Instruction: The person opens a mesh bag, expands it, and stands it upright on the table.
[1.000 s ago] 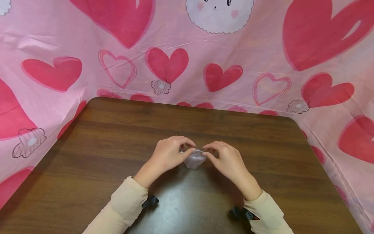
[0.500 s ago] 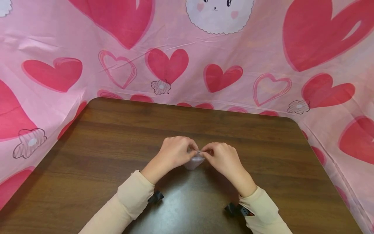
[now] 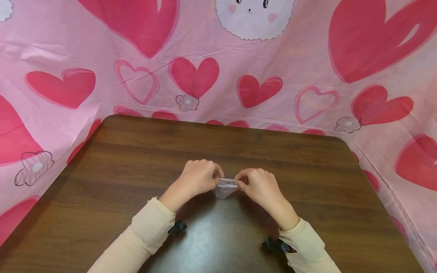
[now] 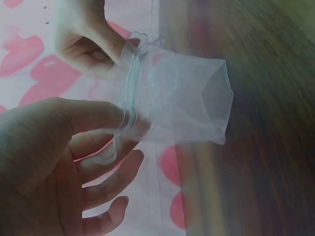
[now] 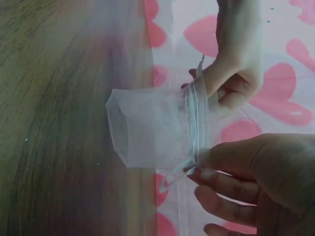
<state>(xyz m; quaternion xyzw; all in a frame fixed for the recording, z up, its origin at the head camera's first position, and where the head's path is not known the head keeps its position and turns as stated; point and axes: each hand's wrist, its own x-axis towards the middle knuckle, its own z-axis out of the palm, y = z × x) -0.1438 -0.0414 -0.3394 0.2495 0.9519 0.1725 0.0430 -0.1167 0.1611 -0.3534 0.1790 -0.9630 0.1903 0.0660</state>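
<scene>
A small sheer white organza drawstring bag (image 3: 223, 193) hangs between both hands, low over the table at its middle. My left hand (image 3: 199, 176) pinches one side of its mouth between thumb and fingers, and my right hand (image 3: 262, 186) pinches the opposite side. In the left wrist view the bag's body (image 4: 182, 98) looks see-through, with stitched lines around the neck. A loop of ribbon drawstring (image 4: 106, 156) dangles by the left fingers. Another ribbon loop (image 5: 170, 180) shows beside the right fingertips in the right wrist view. The mouth is drawn out wide between the hands.
The brown wood-grain table (image 3: 153, 144) has rounded far corners. Pink cloth (image 3: 218, 45) printed with hearts encloses its back and sides. Black wrist devices (image 3: 177, 227) stick out at both cream sleeves.
My hands came together at the bag's mouth half a second ago. Since then the left hand has moved left, and the mouth is stretched wider.
</scene>
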